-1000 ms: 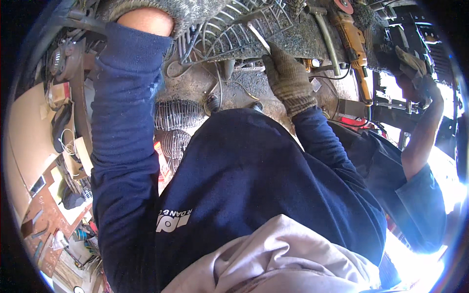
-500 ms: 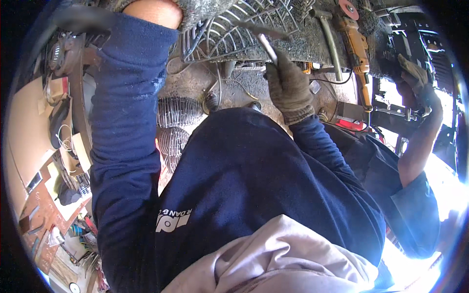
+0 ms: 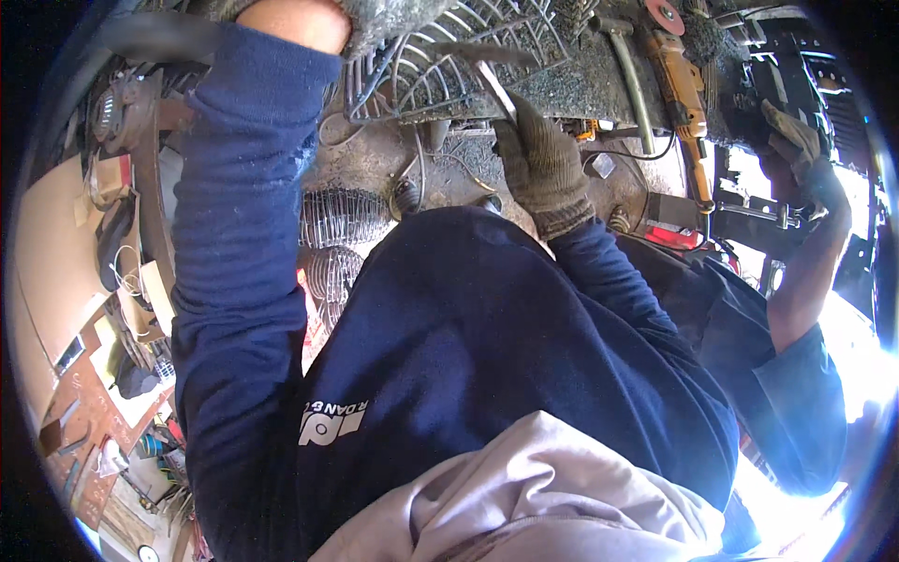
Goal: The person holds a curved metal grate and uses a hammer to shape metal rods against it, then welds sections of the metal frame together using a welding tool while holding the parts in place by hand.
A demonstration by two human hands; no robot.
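Observation:
My right hand (image 3: 543,169), in a brown knitted work glove, is closed round the pale metal handle of a hammer (image 3: 494,89). Its long dark head, slightly smeared, lies over a curved wire grille (image 3: 412,70) of grey metal rods on the workbench (image 3: 599,89); I cannot tell whether they touch. My left arm (image 3: 248,169), in a navy sleeve, reaches up to the top edge beside the grille. A bare stretch of forearm shows there, but the left hand lies beyond the picture.
Right of the grille lie a second hammer (image 3: 632,89) and an orange angle grinder (image 3: 682,94) with a reddish disc. Coiled wire pieces (image 3: 342,215) stand below the bench. At right, another person's gloved hand (image 3: 796,140) reaches toward dark metal parts. Cardboard (image 3: 56,272) leans at far left.
My right hand and the hammer have shifted a little to the left. My left arm stays almost where it was, and the grille looks unmoved.

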